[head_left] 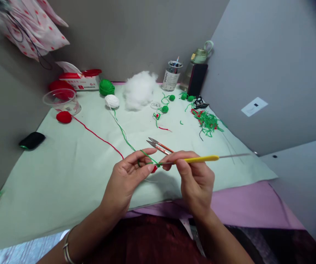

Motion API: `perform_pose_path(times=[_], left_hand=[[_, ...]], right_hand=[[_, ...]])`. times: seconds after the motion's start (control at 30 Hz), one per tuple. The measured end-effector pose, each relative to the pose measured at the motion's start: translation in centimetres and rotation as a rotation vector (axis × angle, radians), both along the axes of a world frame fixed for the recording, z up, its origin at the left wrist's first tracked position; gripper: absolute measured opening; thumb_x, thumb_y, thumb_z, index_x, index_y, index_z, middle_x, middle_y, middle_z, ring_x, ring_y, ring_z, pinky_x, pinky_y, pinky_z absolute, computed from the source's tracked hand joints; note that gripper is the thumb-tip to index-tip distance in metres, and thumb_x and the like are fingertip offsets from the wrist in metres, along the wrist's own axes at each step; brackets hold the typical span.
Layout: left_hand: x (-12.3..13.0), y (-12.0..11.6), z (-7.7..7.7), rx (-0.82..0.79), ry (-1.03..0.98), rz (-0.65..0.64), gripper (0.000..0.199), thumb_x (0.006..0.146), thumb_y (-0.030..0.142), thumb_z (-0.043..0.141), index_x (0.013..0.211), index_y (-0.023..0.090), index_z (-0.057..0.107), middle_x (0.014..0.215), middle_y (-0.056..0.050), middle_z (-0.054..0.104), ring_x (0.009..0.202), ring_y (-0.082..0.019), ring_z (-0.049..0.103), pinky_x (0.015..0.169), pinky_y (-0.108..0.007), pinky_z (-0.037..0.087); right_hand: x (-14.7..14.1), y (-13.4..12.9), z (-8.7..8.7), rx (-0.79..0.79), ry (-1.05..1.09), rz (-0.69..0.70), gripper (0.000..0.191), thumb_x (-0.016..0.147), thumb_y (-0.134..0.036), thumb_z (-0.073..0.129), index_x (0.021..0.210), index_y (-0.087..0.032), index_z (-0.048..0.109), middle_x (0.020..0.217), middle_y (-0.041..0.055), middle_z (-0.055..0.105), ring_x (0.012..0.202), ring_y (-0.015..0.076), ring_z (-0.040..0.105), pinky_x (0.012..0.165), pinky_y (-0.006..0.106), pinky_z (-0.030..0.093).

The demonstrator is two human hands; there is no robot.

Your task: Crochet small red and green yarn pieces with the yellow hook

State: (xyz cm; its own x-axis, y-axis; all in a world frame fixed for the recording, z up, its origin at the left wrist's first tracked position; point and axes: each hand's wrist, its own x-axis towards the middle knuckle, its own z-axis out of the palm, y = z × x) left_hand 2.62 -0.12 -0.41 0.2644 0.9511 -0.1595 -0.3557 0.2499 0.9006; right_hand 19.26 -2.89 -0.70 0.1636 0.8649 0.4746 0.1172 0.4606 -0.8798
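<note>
Between thumb and fingers, my left hand (129, 176) pinches a small red and green crochet piece (154, 168). Green yarn (149, 156) runs over its index finger and back toward the balls behind. A crochet hook with a yellow handle (202, 159) is gripped by my right hand (196, 179), its metal tip at the crochet piece. Just beyond my hands lie thread snips (160, 145) with orange handles, blades pointing left and partly hidden by my fingers. A strand of red yarn (100, 136) reaches from a red yarn ball (63, 117) to near my left hand.
Behind are a white yarn ball (112, 101), a green yarn ball (107, 87), white stuffing (140, 90), a plastic tub (75, 107) and a tissue box (83, 81). At right sit yarn scraps (209, 123), a claw clip (200, 103), a pen cup (171, 79), a phone (198, 80) and a bottle (187, 75).
</note>
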Motion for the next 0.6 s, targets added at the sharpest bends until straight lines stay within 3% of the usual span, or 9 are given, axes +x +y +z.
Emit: perform_pose_path(times=[0.13,0.27,0.33,0.4,0.5,0.6], left_hand=[[0.4,-0.3,0.2,0.084,0.093,0.11,0.028,0.081,0.018,0.087,0.107,0.028,0.087,0.076,0.004,0.067,0.069,-0.009,0.057,0.068,-0.019,0.05],[0.9,-0.6,0.3,0.072,0.08,0.197,0.043,0.073,0.013,0.092,0.113,0.026,0.085,0.078,0.003,0.069,0.07,-0.008,0.06,0.067,-0.017,0.051],[0.9,-0.5,0.3,-0.019,-0.019,0.159,0.051,0.072,0.015,0.094,0.12,0.025,0.083,0.081,0.004,0.069,0.061,-0.006,0.056,0.059,-0.016,0.05],[0.7,-0.3,0.3,-0.155,-0.14,0.055,0.052,0.074,0.019,0.094,0.124,0.021,0.081,0.072,0.007,0.062,0.047,-0.001,0.041,0.047,-0.014,0.043],[0.3,0.2,0.6,-0.283,-0.244,-0.065,0.045,0.077,0.019,0.092,0.12,0.014,0.081,0.057,0.012,0.045,0.042,0.001,0.019,0.041,-0.012,0.032],[0.1,0.4,1.0,-0.249,-0.244,-0.048,0.044,0.077,0.018,0.092,0.119,0.015,0.081,0.071,0.007,0.059,0.042,0.003,0.022,0.04,-0.012,0.033]], right_hand=[[-0.5,-0.2,-0.4,0.255,-0.266,-0.045,0.021,0.105,-0.013,0.055,0.112,-0.022,0.072,0.093,0.0055,0.077,0.086,0.019,0.074,0.077,0.035,0.061],[-1.2,0.3,-1.9,0.475,-0.482,-0.167,0.022,0.103,-0.01,0.057,0.117,-0.019,0.072,0.096,0.0097,0.077,0.089,0.0207,0.075,0.074,0.034,0.063],[-1.2,0.4,-2.5,0.498,-0.594,-0.237,0.024,0.1,-0.009,0.063,0.118,-0.021,0.074,0.102,0.0101,0.077,0.094,0.0212,0.076,0.077,0.034,0.063],[-1.1,0.4,-2.5,0.475,-0.636,-0.248,0.026,0.099,-0.009,0.066,0.118,-0.025,0.076,0.106,0.0084,0.077,0.098,0.0215,0.075,0.08,0.034,0.063],[-0.7,0.3,-1.7,0.325,-0.363,-0.165,0.026,0.103,-0.012,0.06,0.114,-0.027,0.077,0.099,0.005,0.078,0.091,0.0201,0.073,0.078,0.035,0.061],[-0.6,0.3,-0.8,0.172,-0.034,-0.06,0.022,0.105,-0.016,0.059,0.106,-0.026,0.079,0.09,0.0027,0.076,0.084,0.0186,0.07,0.074,0.034,0.057]])
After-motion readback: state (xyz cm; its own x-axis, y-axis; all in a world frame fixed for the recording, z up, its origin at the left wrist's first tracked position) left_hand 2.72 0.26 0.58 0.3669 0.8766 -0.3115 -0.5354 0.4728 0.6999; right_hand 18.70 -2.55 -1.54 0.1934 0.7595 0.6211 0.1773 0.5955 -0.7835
